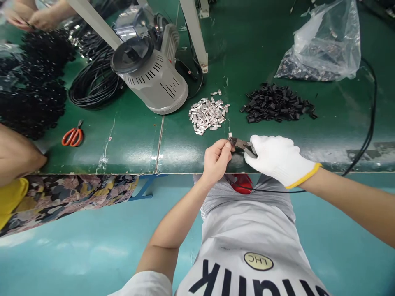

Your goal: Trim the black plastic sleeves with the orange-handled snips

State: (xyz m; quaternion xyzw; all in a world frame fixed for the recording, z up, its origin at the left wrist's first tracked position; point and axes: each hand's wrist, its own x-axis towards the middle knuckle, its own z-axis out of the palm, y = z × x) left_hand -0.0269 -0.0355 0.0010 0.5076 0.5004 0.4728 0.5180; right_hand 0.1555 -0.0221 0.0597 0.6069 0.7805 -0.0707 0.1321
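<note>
holding pliers (240,143) over the near edge of the table (132,158), with the gloved fingers of the right hand (276,158) clamped round the handles. pinching at the tip with the left hand's (217,158) bare fingers together, on what impossible to tell. likely stiff, sturdy, fairly heavy; best taken by the handles. looking dark, metallic, greyer toward the handles.

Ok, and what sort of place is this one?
Likely a factory assembly workshop: the green bench holds loose piles of small metal parts and black parts, along with a coil of black cable.
</note>
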